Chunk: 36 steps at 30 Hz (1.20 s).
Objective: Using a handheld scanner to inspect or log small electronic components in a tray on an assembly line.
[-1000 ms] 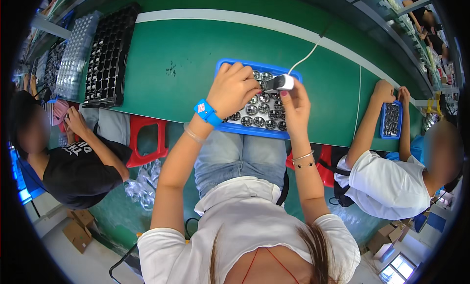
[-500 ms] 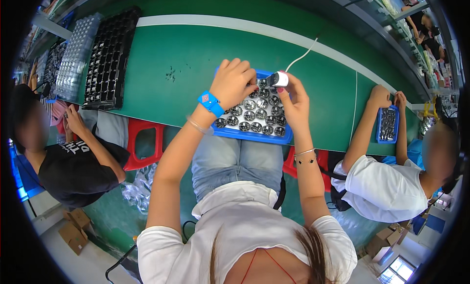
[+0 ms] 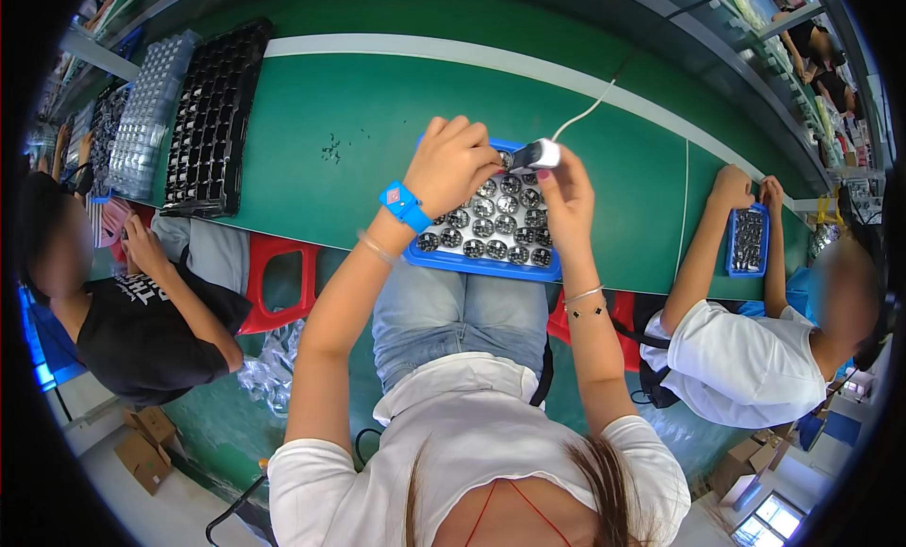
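Your blue plastic tray (image 3: 477, 261) of small round silver parts (image 3: 491, 228) sits at the near edge of the green table (image 3: 349, 113). Your right hand (image 3: 564, 190) pinches a small white corded handheld device (image 3: 534, 155) above the tray. Your left hand (image 3: 460, 165), wearing a blue wristband (image 3: 405, 205), is curled over the parts; whether it grips one cannot be told. Black compartment trays (image 3: 212, 113) lie well left.

Blue tray (image 3: 491, 266) of round silver parts on green bench edge; small corded white tool (image 3: 534, 155) above.
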Tool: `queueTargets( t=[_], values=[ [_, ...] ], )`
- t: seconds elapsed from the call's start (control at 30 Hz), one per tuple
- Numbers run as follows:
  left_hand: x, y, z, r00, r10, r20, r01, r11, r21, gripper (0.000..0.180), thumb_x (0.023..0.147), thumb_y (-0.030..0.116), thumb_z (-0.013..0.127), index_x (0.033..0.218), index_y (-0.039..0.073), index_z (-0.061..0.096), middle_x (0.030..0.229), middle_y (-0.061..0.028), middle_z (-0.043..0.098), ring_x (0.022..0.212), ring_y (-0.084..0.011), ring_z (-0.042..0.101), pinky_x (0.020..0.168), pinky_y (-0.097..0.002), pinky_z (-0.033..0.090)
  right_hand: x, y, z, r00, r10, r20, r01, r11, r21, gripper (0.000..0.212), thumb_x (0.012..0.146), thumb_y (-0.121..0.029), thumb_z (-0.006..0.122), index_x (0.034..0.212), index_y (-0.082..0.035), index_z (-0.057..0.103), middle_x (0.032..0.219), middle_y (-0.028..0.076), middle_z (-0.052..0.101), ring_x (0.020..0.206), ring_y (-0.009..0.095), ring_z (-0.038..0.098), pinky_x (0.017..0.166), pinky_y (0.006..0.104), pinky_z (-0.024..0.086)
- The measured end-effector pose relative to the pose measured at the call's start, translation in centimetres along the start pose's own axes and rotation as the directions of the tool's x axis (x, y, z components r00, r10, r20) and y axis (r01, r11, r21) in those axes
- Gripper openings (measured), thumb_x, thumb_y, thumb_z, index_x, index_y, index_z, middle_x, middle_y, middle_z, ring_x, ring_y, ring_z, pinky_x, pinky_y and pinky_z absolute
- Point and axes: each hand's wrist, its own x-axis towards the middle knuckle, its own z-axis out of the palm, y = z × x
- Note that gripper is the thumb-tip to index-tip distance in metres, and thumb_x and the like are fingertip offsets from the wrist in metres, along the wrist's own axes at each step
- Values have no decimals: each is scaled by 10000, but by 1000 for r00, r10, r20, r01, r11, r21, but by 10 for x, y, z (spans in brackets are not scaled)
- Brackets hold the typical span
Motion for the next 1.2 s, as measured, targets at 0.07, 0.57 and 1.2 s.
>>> queueTargets(
  t=[0.07, 0.57, 1.2],
  values=[
    [-1, -8, 4, 999, 20, 39, -21, 999, 38, 97, 741, 206, 719, 777, 121, 690, 773, -10, 522, 808, -196, 504, 730, -343, 364, 0, -4, 1, 989, 14, -149, -8, 999, 43, 393, 934, -107, 583, 1294, 6, 476, 1205, 79, 571, 1119, 157, 532, 976, 289, 396],
    [-17, -29, -16, 979, -74, 191, 64, 996, 56, 99, 748, 199, 716, 796, 112, 712, 791, -24, 537, 844, -210, 510, 750, -348, 376, 4, -11, 19, 996, 79, 38, -84, 988, 132, 470, 924, -17, 541, 1342, -25, 327, 1257, 183, 532, 1184, 253, 523, 1017, 371, 414],
    [-7, -9, -23, 998, 42, 42, -44, 998, 47, 81, 754, 179, 720, 790, 112, 693, 770, -5, 524, 776, -191, 493, 692, -340, 347, 2, 1, 21, 997, 15, 81, -21, 997, 71, 377, 887, 48, 552, 1239, 6, 422, 1214, 180, 576, 1158, 234, 543, 1002, 346, 418]
  ],
)
